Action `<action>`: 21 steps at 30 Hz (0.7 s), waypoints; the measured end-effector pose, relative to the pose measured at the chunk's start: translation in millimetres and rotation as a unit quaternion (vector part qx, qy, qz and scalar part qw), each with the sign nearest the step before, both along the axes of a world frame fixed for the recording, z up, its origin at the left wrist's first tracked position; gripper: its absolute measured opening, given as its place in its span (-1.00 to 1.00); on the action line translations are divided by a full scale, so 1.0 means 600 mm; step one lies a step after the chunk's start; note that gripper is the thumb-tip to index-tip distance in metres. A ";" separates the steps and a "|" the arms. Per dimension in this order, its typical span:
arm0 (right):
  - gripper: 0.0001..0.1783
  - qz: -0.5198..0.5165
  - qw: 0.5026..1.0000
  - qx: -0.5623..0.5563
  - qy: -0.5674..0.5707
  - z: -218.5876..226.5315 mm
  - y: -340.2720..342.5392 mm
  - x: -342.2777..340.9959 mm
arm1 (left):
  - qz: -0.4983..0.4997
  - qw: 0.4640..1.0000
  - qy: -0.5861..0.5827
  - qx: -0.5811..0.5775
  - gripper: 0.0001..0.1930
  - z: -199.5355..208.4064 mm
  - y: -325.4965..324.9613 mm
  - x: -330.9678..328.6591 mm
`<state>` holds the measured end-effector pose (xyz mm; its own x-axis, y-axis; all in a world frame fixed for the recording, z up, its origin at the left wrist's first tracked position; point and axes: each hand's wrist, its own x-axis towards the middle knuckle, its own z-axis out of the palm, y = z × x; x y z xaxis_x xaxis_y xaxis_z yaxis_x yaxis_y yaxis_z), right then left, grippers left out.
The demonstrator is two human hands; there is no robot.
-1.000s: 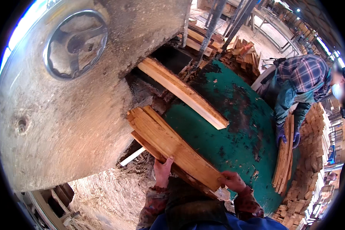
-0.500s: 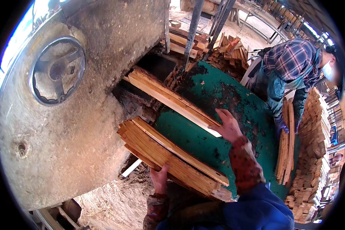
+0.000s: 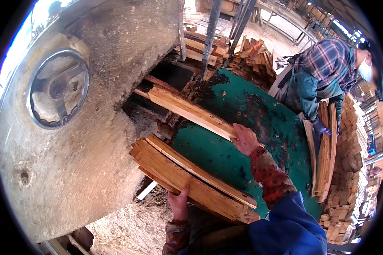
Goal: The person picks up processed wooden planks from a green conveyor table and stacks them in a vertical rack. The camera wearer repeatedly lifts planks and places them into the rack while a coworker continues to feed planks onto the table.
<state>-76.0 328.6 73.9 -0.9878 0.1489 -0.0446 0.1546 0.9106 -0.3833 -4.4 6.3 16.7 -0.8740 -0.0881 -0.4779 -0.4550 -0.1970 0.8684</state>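
Note:
A bundle of curved wooden boards point(image 3: 191, 180) lies at the near edge of a green worktop point(image 3: 276, 127) with worn paint. My left hand point(image 3: 179, 205) grips its lower edge, thumb over the top face. Farther out, a long wooden board point(image 3: 191, 109) stretches from the dark opening of a machine point(image 3: 98, 140) across the worktop. Around its near right end my right hand point(image 3: 246, 140) is closed, with some of the fingers hidden. The board's far left end lies at the opening, beside another dark-edged piece.
A co-worker point(image 3: 327, 63) bends over the worktop's right side, gloved hands on several curved boards point(image 3: 325, 148). Stacked wood point(image 3: 349, 170) stands behind them. A handwheel point(image 3: 58, 89) sits on the machine face. Metal posts point(image 3: 212, 34) and scrap wood point(image 3: 255, 55) are beyond the worktop.
My right hand has moved slightly left and closed round the board's end; that board has shifted a little. The co-worker's boards have spread apart, one now leaning separately at the left.

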 end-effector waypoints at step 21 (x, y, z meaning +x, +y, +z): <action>-0.53 -0.037 0.980 -0.147 0.128 0.050 -0.021 0.147 | -0.026 0.999 -0.022 -0.040 -0.38 -0.035 -0.008 0.001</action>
